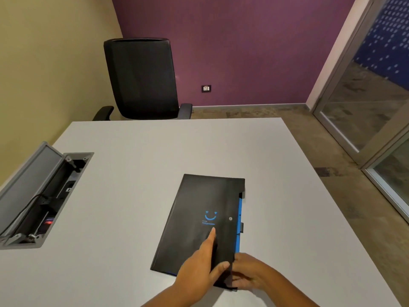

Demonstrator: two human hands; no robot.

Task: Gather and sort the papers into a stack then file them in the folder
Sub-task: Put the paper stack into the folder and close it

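Head view, folder (199, 227): black, closed, flat on the white table (132, 196), lower centre of frame; long axis from bottom left up to right of centre
Head view, left hand (199, 265): nearer the cover, fingers straight, pressing on the lower part, index pointing up-frame toward the snap button (230, 218)
Head view, right hand (249, 273): at the lower right opening edge, fingers tucked under the cover; clamped or not, cannot tell
Hidden: papers unseen; blue inner edge (238, 227) only; forearms cut off at bottom
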